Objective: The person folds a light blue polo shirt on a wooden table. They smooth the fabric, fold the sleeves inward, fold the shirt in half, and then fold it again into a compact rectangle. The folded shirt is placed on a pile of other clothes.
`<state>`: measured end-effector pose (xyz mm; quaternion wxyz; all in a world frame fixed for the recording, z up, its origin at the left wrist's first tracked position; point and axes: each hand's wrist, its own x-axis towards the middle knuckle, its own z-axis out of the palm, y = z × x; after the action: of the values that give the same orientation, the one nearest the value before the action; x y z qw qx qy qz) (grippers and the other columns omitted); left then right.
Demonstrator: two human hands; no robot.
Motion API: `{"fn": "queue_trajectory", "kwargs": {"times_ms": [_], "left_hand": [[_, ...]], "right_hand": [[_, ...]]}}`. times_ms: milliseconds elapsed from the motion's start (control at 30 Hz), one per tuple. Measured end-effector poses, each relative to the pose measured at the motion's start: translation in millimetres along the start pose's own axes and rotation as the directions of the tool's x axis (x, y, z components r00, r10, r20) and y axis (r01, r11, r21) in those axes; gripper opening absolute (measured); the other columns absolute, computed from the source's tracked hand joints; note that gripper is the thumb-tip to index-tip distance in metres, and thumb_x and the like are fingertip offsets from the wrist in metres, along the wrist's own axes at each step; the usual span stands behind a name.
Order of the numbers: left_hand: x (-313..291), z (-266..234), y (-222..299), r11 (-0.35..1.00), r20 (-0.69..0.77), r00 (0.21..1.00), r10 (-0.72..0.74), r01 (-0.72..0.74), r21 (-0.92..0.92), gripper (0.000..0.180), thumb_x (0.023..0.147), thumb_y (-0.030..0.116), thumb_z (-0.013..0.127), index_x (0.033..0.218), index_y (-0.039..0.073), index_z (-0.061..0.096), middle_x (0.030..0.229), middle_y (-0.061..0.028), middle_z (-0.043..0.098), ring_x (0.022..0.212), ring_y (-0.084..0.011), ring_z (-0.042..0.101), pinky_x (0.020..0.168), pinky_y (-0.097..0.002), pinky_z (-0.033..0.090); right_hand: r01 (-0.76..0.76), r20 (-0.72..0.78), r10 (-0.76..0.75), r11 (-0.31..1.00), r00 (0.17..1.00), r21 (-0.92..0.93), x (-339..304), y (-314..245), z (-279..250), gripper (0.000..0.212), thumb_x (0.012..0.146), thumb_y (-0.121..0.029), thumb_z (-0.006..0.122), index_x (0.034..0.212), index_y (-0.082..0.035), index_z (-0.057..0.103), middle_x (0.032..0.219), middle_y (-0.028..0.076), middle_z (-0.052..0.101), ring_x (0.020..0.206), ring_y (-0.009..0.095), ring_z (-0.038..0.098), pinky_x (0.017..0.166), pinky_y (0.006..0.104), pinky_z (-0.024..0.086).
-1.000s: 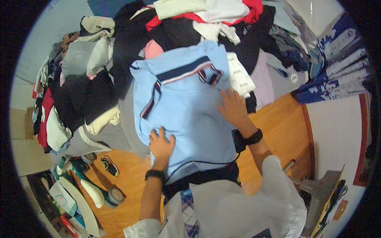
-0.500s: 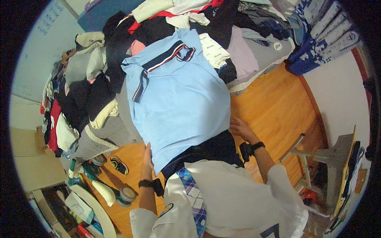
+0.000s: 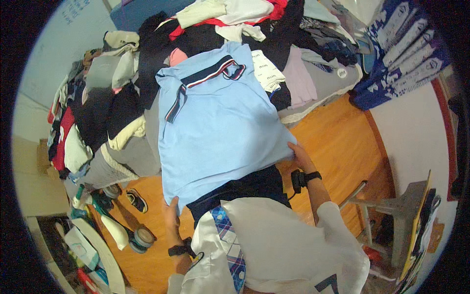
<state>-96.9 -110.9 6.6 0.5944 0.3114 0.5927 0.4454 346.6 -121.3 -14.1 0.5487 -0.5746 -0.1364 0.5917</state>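
Note:
A light blue polo shirt [image 3: 220, 127] with a navy, red and white striped collar lies spread over the bed's edge, collar end far from me. Its hem reaches toward my waist. At the near left corner of the hem, my left hand [image 3: 171, 211] has its fingers closed on the cloth. My right hand [image 3: 299, 156] pinches the right corner of the hem and holds it out to the side. The fabric stretches between both hands, with a few soft creases across it.
Heaped clothes [image 3: 117, 108] cover the bed's left side and back. A folded white printed cloth [image 3: 267, 71] and a lilac garment [image 3: 301, 81] lie right of the shirt. A shoe [image 3: 137, 201] and a wheeled toy [image 3: 110, 220] stand on the wooden floor; a grey chair [image 3: 396, 208] is at right.
My right hand has come up onto the hem's right corner and taken hold, drawing it out to the right. The left hand has shifted slightly left and nearer, with its corner.

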Motion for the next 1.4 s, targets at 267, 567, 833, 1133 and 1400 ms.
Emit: {"fn": "queue_trajectory", "kwargs": {"times_ms": [267,567,833,1133,1400], "left_hand": [[25.7,-9.4,44.1,0.937,-0.133,0.985,0.111,-0.058,0.345,0.014,0.074,0.01,0.057,0.078,-0.002,0.051,0.073,-0.0044,0.054,0.065,-0.0109,0.048,0.062,-0.024,0.039],[6.8,-34.0,86.4,0.752,-0.126,0.961,0.248,-0.108,0.65,0.03,0.073,0.023,0.057,0.076,-0.007,0.054,0.065,-0.0077,0.054,0.056,-0.0102,0.045,0.053,-0.0242,0.038],[22.1,-62.7,-15.9,0.366,-0.106,0.992,-0.067,0.124,0.923,0.031,0.07,0.02,0.058,0.093,0.001,0.051,0.069,-0.0143,0.054,0.058,-0.0224,0.052,0.053,-0.034,0.042],[23.1,-38.7,-57.7,0.741,0.215,0.974,0.078,-0.201,0.64,0.062,0.07,0.009,0.056,0.124,0.009,0.024,0.11,-0.0148,0.042,0.077,-0.0189,0.047,0.066,-0.0298,0.041],[55.8,-40.4,-83.3,0.969,0.159,0.956,-0.246,0.244,0.032,0.038,0.081,0.02,0.047,0.113,0.003,0.036,0.101,-0.0069,0.047,0.082,-0.0154,0.045,0.073,-0.0281,0.037]], "right_hand": [[0.324,-0.067,-0.539,0.597,0.84,-0.734,1.2,-45.5,-5.4,0.022,0.075,-0.02,0.055,0.082,0.0,0.05,0.076,0.009,0.054,0.071,0.015,0.05,0.063,0.0273,0.039],[0.094,-0.224,-0.58,0.467,0.783,-0.879,-79.2,-70.6,25.9,0.029,0.072,-0.026,0.057,0.065,0.001,0.05,0.059,0.014,0.051,0.054,0.02,0.05,0.051,0.0306,0.038],[-0.106,-0.215,0.04,0.948,0.976,-0.301,-48.8,-0.6,-9.4,0.022,0.075,-0.025,0.058,0.084,-0.007,0.048,0.071,0.002,0.051,0.06,0.011,0.049,0.05,0.0243,0.04],[-0.112,0.102,0.103,0.989,0.989,0.094,-44.4,52.5,-49.8,0.041,0.074,-0.022,0.057,0.11,-0.007,0.045,0.109,0.006,0.045,0.095,0.017,0.045,0.07,0.0284,0.044],[-0.153,0.013,0.153,0.988,0.988,0.021,-31.7,33.1,-19.5,0.035,0.074,-0.021,0.056,0.102,-0.002,0.05,0.097,0.005,0.053,0.087,0.016,0.05,0.071,0.029,0.043]]}}
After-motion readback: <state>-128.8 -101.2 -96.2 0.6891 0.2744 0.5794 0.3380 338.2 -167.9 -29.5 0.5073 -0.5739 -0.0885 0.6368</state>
